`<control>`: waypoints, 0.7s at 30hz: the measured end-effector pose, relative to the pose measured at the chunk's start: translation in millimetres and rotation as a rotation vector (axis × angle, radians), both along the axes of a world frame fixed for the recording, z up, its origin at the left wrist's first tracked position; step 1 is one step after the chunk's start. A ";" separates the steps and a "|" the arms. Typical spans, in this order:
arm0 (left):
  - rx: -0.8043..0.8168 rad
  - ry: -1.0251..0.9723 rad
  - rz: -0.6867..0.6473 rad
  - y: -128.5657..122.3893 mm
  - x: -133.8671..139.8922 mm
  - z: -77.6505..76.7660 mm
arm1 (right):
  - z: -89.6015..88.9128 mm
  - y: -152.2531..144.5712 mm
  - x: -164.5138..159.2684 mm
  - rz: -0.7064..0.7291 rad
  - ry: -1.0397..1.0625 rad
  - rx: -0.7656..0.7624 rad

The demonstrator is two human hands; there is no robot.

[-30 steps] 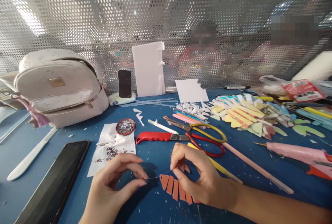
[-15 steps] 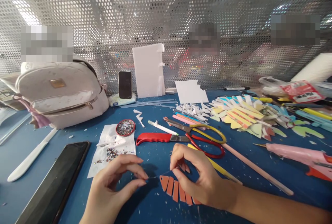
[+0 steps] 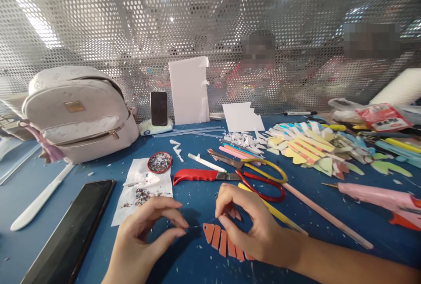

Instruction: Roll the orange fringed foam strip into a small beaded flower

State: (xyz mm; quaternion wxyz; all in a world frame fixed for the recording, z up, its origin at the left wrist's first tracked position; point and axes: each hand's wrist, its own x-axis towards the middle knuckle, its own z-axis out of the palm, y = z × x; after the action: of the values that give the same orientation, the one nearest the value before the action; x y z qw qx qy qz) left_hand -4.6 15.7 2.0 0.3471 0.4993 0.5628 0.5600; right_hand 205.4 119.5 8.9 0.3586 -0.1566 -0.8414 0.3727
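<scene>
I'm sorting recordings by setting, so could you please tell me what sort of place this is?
Probably a craft workspace: the blue tabletop holds scissors, what looks like a pink glue gun, and a pile of cut coloured pieces.

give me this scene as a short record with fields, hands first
left hand: pinching a thin strand
right hand: partly covering orange segments; grip unclear
rhinestone-like bits: on white paper, more in red-rimmed dish
cutting tools: scissors, red-handled knife
far right: pink glue gun
left side: flat smartphone, pale backpack
</scene>
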 end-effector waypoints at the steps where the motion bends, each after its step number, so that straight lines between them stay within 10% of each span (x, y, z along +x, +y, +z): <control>1: 0.003 0.003 0.001 0.1 -0.1 0.3 | 0.3 -0.4 0.0 -0.004 -0.001 0.001; 21: 0.050 0.060 0.006 0.2 -0.1 2.2 | 1.5 -1.3 -0.4 -0.005 -0.015 0.005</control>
State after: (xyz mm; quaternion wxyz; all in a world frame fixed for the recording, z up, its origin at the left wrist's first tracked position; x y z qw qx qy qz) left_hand -4.7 15.9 4.2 0.3157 0.5229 0.5601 0.5597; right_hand 205.0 118.2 10.4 0.3537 -0.1607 -0.8446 0.3683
